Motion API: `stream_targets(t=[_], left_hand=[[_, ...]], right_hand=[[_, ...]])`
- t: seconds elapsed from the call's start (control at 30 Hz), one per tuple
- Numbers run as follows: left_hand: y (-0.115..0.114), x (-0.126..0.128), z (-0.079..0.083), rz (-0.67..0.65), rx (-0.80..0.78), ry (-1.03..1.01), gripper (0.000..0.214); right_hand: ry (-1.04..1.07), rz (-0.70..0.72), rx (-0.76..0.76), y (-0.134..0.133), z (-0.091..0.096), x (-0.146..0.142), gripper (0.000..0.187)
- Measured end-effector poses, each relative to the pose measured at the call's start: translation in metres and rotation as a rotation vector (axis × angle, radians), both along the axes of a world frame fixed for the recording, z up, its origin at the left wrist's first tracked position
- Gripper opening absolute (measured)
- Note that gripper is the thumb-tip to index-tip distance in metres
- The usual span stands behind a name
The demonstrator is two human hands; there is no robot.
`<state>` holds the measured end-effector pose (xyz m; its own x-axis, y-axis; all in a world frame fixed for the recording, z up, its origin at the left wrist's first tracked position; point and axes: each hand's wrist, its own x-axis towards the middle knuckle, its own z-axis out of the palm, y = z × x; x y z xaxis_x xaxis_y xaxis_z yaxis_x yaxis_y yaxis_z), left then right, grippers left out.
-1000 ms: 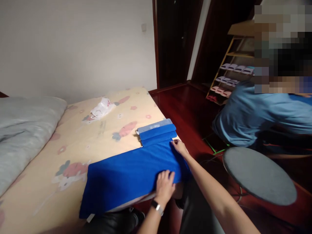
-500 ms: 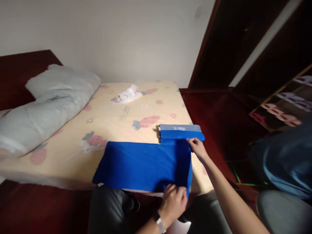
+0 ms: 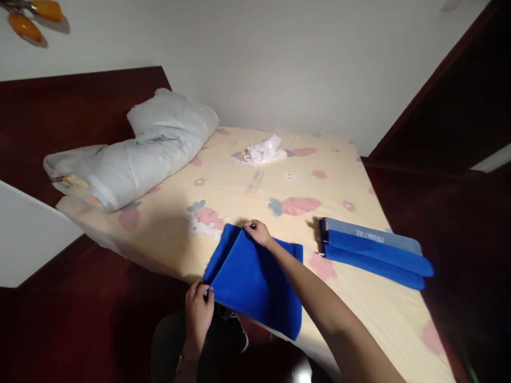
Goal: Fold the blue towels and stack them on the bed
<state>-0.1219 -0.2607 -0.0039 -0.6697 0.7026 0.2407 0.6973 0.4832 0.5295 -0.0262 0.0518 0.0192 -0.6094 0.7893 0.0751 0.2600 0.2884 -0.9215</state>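
Note:
A blue fabric piece (image 3: pixel 255 282) lies at the near edge of the bed, its right part folded over toward the left. At the top end of the fold, my right hand (image 3: pixel 258 232) pinches the flap's far corner. My left hand (image 3: pixel 198 308) grips the flap's near corner, at the bed's front edge. A narrow strip of the lower layer shows to the left of the flap. Apart from it, on the right, lies a folded blue and grey fabric bundle (image 3: pixel 371 250) with pale lettering.
Beneath everything is a bed with a cream carrot-print sheet (image 3: pixel 239 202). A crumpled white plastic bag (image 3: pixel 265 150) sits near the wall. The rolled grey quilt (image 3: pixel 147 149) rests by the dark headboard (image 3: pixel 88 106). Dark red floor (image 3: pixel 99 319) borders the bed.
Both hands have carried the fabric's right end leftward, folding it over. The blue and grey bundle now lies separate from it on the right. My view has turned left.

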Motion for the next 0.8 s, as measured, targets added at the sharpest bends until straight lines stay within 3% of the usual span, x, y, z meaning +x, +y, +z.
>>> stream_targets(t=[0.03, 0.17, 0.37, 0.47, 0.67, 0.8], left_hand=[[-0.001, -0.009, -0.006, 0.028, -0.006, -0.040, 0.031], [-0.004, -0.026, -0.023, 0.091, 0.020, -0.300, 0.032], [-0.008, -0.032, -0.021, 0.234, 0.051, -0.508, 0.038], [-0.005, -0.031, -0.020, 0.189, 0.055, -0.530, 0.037], [0.003, -0.025, -0.019, 0.136, 0.091, -0.458, 0.037], [0.004, -0.023, -0.006, 0.215, 0.130, -0.433, 0.038]], right_hand=[[-0.019, 0.041, 0.033, -0.001, -0.006, -0.016, 0.009], [-0.094, 0.157, 0.148, 0.002, -0.027, -0.059, 0.027], [-0.226, 0.201, 0.230, 0.014, -0.045, -0.083, 0.017], [-0.263, 0.212, 0.239, 0.016, -0.048, -0.087, 0.016], [-0.251, 0.259, 0.202, 0.015, -0.037, -0.085, 0.013], [-0.188, 0.246, 0.209, 0.015, -0.003, -0.071, 0.011]])
